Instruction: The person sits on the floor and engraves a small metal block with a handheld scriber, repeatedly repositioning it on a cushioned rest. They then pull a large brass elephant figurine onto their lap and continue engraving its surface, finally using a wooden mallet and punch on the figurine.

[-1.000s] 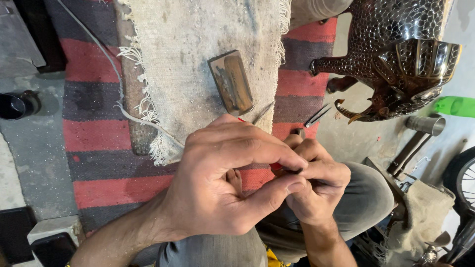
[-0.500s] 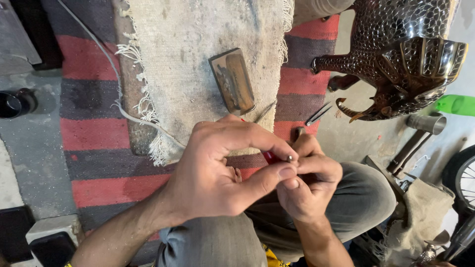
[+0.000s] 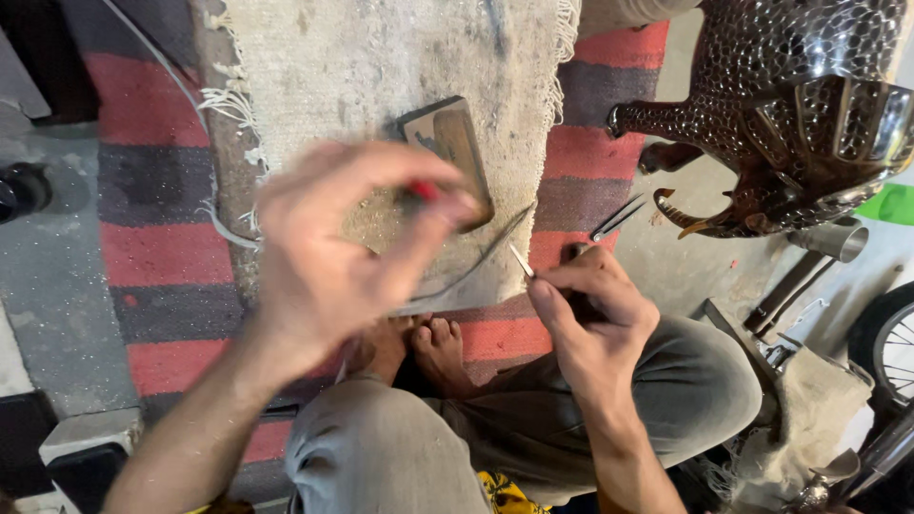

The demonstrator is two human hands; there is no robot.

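Note:
My left hand (image 3: 333,252) is raised and blurred over the pale fringed mat (image 3: 381,67), with a small red-tipped thing (image 3: 424,191) pinched between thumb and fingers. My right hand (image 3: 590,314) rests above my right knee and grips a thin metal tool whose pointed tip (image 3: 521,261) sticks out toward the upper left. A rectangular wooden block (image 3: 447,143) lies on the mat just beyond my left fingers. My bare feet (image 3: 419,352) are tucked under my grey trousers.
A red and grey striped rug (image 3: 162,247) lies under the mat. A dark carved elephant figure (image 3: 781,105) stands at the upper right. Metal tweezers (image 3: 619,219) lie beside the rug; a metal pipe (image 3: 828,238) and a wheel (image 3: 885,343) are at the right.
My hands were joined over my lap around the small tool. Now the left hand has swung up and away with the red-tipped thing, while the right stays low holding the pointed tool.

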